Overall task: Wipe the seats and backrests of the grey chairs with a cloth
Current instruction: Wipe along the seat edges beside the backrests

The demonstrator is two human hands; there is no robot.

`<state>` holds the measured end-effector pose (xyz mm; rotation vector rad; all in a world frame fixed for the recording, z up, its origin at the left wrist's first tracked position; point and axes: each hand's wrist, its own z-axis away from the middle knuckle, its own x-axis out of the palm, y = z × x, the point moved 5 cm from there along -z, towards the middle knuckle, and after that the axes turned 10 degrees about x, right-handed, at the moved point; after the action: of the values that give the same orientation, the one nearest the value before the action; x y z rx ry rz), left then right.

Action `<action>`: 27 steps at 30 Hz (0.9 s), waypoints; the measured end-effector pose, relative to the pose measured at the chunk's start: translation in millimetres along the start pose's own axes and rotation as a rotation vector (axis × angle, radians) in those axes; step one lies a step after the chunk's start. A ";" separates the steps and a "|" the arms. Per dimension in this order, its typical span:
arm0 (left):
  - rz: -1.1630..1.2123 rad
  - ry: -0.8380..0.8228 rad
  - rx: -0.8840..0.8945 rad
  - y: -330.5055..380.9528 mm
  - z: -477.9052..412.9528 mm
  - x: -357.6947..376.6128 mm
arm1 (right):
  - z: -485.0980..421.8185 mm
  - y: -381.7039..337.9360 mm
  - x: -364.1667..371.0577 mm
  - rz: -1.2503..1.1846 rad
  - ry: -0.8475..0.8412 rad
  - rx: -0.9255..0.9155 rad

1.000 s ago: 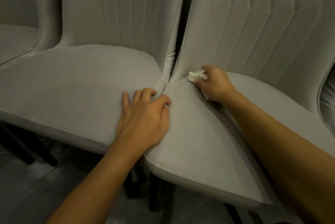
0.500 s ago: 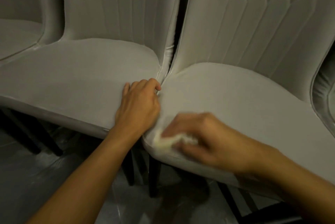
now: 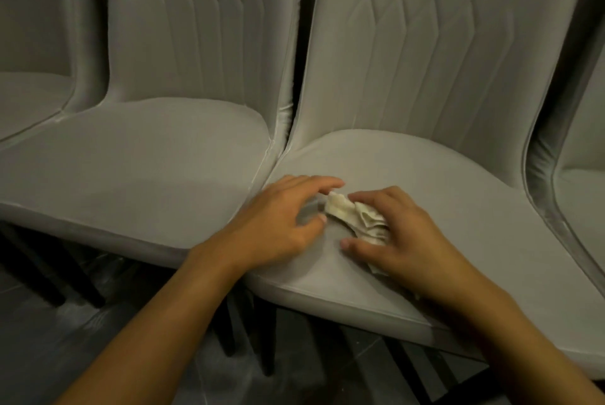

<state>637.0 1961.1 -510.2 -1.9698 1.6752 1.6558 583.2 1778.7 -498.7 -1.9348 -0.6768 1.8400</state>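
The cloth (image 3: 355, 219), a crumpled cream wad, now sits on the front-left part of the right chair's seat (image 3: 458, 185), back from the front edge where it was sweeping half a second ago. The right hand (image 3: 402, 241) covers its right end, fingers curled over the bunched fabric and gripping it, thumb laid out on the seat. And here's the change: the left hand (image 3: 278, 221) leaves the seam between the two seats and crosses over, fingers loosely spread, forefinger and thumb either side of the cloth's free end, not yet pinching. The stroke looks paused; I'd judge a regather or refold of the cloth is coming before wiping resumes. The backrest (image 3: 442, 44) stands just behind and the left chair's seat (image 3: 147, 159) touches alongside.
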 end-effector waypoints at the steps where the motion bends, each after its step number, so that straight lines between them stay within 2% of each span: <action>1: 0.023 -0.058 0.027 6.8 -2.7 6.4 | 0.7 0.2 1.1 -0.016 0.002 -0.020; 3: -0.007 -0.089 0.100 17.0 -9.1 18.8 | 2.9 0.7 3.4 -0.032 -0.002 -0.056; 11: -0.158 0.164 0.185 17.3 -19.1 19.3 | 6.0 16.0 -13.2 -0.131 0.094 -0.010; 16: -0.287 0.292 0.356 27.4 -18.1 23.0 | 3.8 38.4 -23.6 -0.348 0.267 0.094; 19: -0.341 0.333 0.399 21.5 -18.4 13.9 | 2.4 63.3 -52.5 -0.616 0.476 0.238; 20: -0.349 0.346 0.387 16.2 -18.1 9.3 | 3.2 70.0 -63.3 -0.687 0.528 0.266; 22: -0.307 0.327 0.309 9.0 -18.4 4.8 | 5.3 73.3 -74.3 -0.674 0.545 0.249; 27: 0.236 0.197 -0.220 2.9 -30.0 24.3 | 5.6 58.8 -65.9 -0.705 0.434 0.221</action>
<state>650.2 1924.9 -513.9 -2.1701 1.9358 1.8498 580.8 1692.2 -479.8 -1.5839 -0.8240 0.9849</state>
